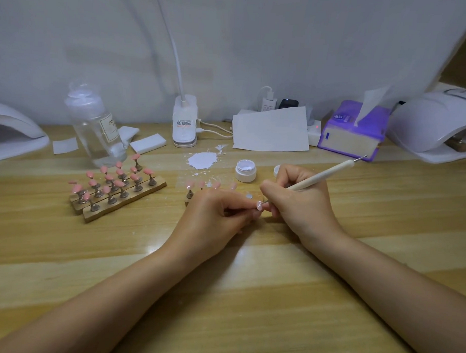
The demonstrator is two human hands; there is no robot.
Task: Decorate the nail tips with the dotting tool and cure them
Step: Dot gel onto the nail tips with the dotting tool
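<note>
Left hand (214,215) pinches a small pink nail tip (259,205) at table centre. Right hand (302,202) grips the dotting tool (320,176) like a pen — pale shaft, metal ends, lower point on the tip, long axis rising up-right. Left, racks (120,196) of pink tips; behind the hands, an open jar (245,171); far right, a lamp (437,125).

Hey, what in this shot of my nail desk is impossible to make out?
- Head view: the dot pattern on the pink nail tip pinched by the left hand is too small.
- The white jar lid is half hidden behind the right hand.
- The white curing lamp is cut off by the right edge.
</note>
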